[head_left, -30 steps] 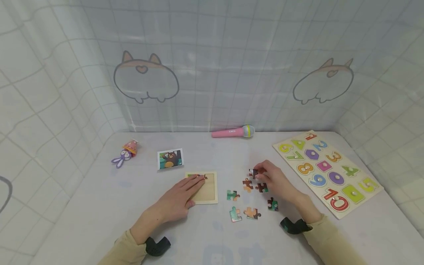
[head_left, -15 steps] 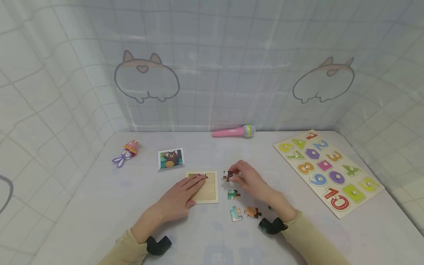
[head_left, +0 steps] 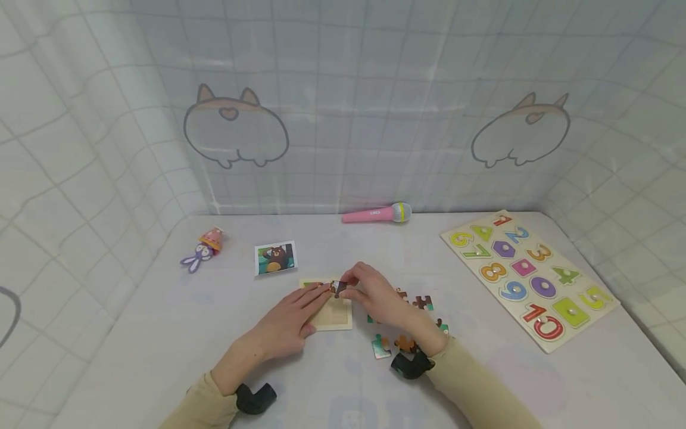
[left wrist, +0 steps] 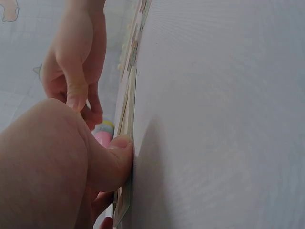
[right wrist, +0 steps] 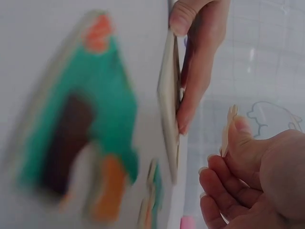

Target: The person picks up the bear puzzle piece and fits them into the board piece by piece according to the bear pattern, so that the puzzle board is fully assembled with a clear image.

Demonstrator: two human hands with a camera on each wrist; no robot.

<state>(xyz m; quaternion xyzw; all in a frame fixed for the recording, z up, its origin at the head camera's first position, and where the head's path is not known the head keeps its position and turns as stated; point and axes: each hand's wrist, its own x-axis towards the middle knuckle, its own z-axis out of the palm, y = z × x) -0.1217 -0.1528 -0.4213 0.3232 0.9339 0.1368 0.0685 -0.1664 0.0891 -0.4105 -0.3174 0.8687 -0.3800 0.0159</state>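
Observation:
My right hand (head_left: 377, 298) pinches a jigsaw puzzle piece (head_left: 338, 289) between thumb and fingers, over the top right part of a small wooden puzzle tray (head_left: 336, 319). In the right wrist view the piece (right wrist: 226, 136) is seen edge-on, up off the tray. My left hand (head_left: 286, 319) lies with straight fingers across the tray's left side, its thumb (left wrist: 121, 145) at the near edge. Part of the puzzle picture shows along the tray's top, mostly hidden by those fingers. Several loose pieces, among them a teal one (head_left: 381, 347), lie right of the tray, some partly behind my right hand.
A bear picture card (head_left: 276, 258) lies behind the tray. At the back is a pink toy microphone (head_left: 370, 215), and on the right a number-and-shape board (head_left: 498, 289). A purple rabbit toy (head_left: 199, 255) with a pink cone lies far left.
My right hand has carried the puzzle piece left from the loose pieces to over the tray. My left hand has stayed in place.

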